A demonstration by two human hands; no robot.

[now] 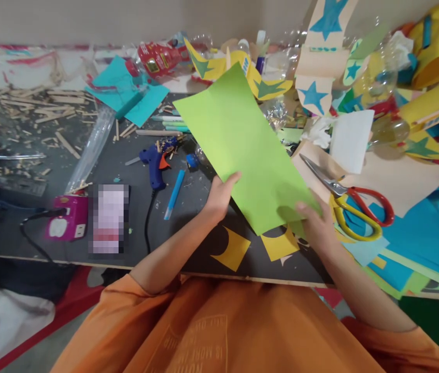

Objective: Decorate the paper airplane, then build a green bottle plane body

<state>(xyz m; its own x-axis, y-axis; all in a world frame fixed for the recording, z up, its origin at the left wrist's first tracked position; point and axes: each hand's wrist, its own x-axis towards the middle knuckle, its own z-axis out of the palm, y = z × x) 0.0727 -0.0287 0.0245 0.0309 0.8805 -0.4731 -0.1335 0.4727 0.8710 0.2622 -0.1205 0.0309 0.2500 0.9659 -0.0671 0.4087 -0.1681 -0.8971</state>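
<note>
A lime-green sheet of paper [242,150] is held up over the dark table, tilted, by both of my hands. My left hand [221,196] pinches its lower left edge, thumb on top and the other fingers hidden beneath. On the lower right corner is my right hand [316,220], thumb over the paper, its fingers mostly underneath. Scissors [338,189] with one red and one yellow handle lie just right of the sheet, on beige paper [394,173]. Below the sheet are yellow paper offcuts [232,248] with curved cuts.
Left of the sheet lie a blue glue gun [155,160], a blue marker [174,194], a pink power adapter [67,217] and a blurred-out phone-like object [108,217]. Wooden sticks [54,109] litter the far left. Plastic bottles [388,132] and star-decorated paper pieces [312,93] crowd the back right.
</note>
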